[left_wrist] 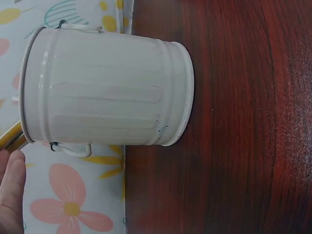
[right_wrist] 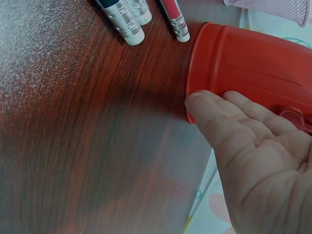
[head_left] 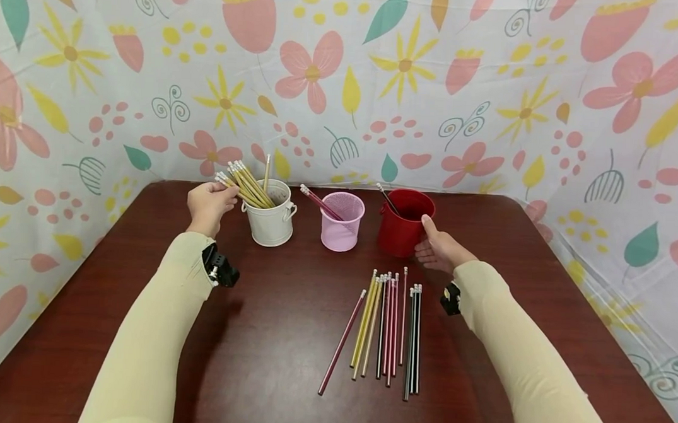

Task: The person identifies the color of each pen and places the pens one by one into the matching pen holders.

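Gripping leaning yellow pencils (head_left: pixel 252 185) between the thumb and fingers of the left hand (head_left: pixel 210 206), at the left rim of the white bucket (head_left: pixel 270 227), left of centre in the head view. Resting the right hand (head_left: pixel 444 249), with fingers nearly straight, against the side of the red bucket (head_left: pixel 397 239), right of centre, without wrapping around it.

Probably handling, in the pencils' case, as light, stiff, smooth sticks, sliding over one another and fanning apart under a loose hold, yet hardly breaking. Best gathering together below the eraser ends, at the bundle's upper left. Promising, in the red bucket's case, a rigid, slick wall, likely sliding or tipping under a hard push; best steadying low on the side.

Losing the pencils' lower ends inside the white bucket, and defying an exact count where shafts overlap. Showing just some fingers and a short stretch of pencil at the left edge of the left wrist view, leaving the firmness of the grip impossible to tell. Cutting off the red bucket's top at the right edge of the right wrist view, and clipping a pink mesh cup (right_wrist: pixel 280 9) at upper right.
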Demonstrator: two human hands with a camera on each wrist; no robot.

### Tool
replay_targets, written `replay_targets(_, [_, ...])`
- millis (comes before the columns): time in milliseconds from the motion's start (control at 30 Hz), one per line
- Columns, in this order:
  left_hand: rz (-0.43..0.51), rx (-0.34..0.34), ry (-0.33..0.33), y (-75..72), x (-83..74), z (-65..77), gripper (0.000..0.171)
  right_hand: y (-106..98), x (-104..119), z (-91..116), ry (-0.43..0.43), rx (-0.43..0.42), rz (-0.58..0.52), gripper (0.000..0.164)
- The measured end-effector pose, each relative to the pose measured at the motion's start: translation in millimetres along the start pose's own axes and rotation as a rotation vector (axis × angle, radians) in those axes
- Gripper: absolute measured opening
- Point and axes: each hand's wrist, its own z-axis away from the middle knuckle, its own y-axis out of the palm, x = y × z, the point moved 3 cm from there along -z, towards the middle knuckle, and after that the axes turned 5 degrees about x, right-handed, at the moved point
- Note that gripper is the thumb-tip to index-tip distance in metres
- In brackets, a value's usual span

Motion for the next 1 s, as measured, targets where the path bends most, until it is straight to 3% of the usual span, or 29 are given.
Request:
replay_targets(233, [-0.072, 0.050, -0.046, -4.0, 4.7, 3.5, 0.041, -0.4, 1.6, -2.6, -0.004, -0.004, 0.006, 0.100])
replay_targets(367, [-0.017, 0.020, -0.063, -3.4, 10.3, 9.8, 0.034, -0.2, 2.4, -4.0, 0.001, -0.016, 0.003, 0.099])
replay_targets(500, [0.128, -0.050, 0.042, 8.2, 12.2, 23.6, 0.019, 1.2, 2.6, -4.9, 0.006, -0.013, -0.003, 0.100])
replay_targets(567, [0.113, -0.018, 0.132, 21.6, 10.1, 35.1, 0.018, 1.5, 3.1, -4.7, 0.002, -0.009, -0.003, 0.100])
replay_targets(600, [0.070, 0.034, 0.175, 30.6, 9.2, 42.0, 0.018, 1.4, 3.2, -4.6, -0.001, -0.008, -0.001, 0.100])
replay_targets(667, [-0.091, 0.223, 0.207, 52.9, 8.9, 58.4, 0.019, 0.5, 3.1, -4.4, -0.003, -0.008, 0.003, 0.100])
replay_targets(833, [-0.748, 0.800, 0.174, 112.2, 26.7, 105.9, 0.020, -2.0, 2.4, -3.3, -0.001, 0.008, 0.024, 0.100])
replay_targets(900, [-0.974, 0.934, 0.168, 130.9, 38.1, 121.0, 0.024, -2.5, 1.9, -3.4, 0.003, 0.015, 0.030, 0.100])
replay_targets(1000, [-1.172, 1.035, 0.145, 150.9, 54.0, 135.8, 0.031, -1.0, 2.0, -4.3, 0.006, 0.012, 0.031, 0.100])
